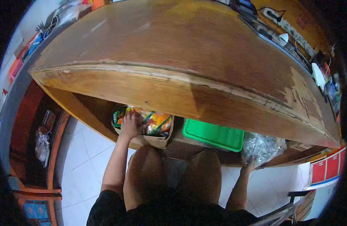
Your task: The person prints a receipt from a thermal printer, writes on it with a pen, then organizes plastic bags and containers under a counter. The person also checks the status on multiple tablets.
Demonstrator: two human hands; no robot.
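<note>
My left hand (130, 125) lies over the packets in an open cardboard box (152, 141), its fingers apart. Green, orange and yellow plastic packets (158, 121) fill this box, which sits on the shelf under the tabletop. At the lower edge of a bulging clear plastic bag (262, 147), my right hand (249, 165) grips the plastic, with some fingers hidden by it. The bag seems to hold clear plastic items that I cannot make out. Between the two hands is a container with a bright green lid (214, 134), close beside the bag.
The worn wooden tabletop (162, 41) overhangs the shelf, with a thick front edge. A power strip (282, 24) and cables lie at its far right. Another cardboard box (299, 145) sits right of the bag. Red drawers (326, 168) stand at right, a brown cabinet (34, 150) at left.
</note>
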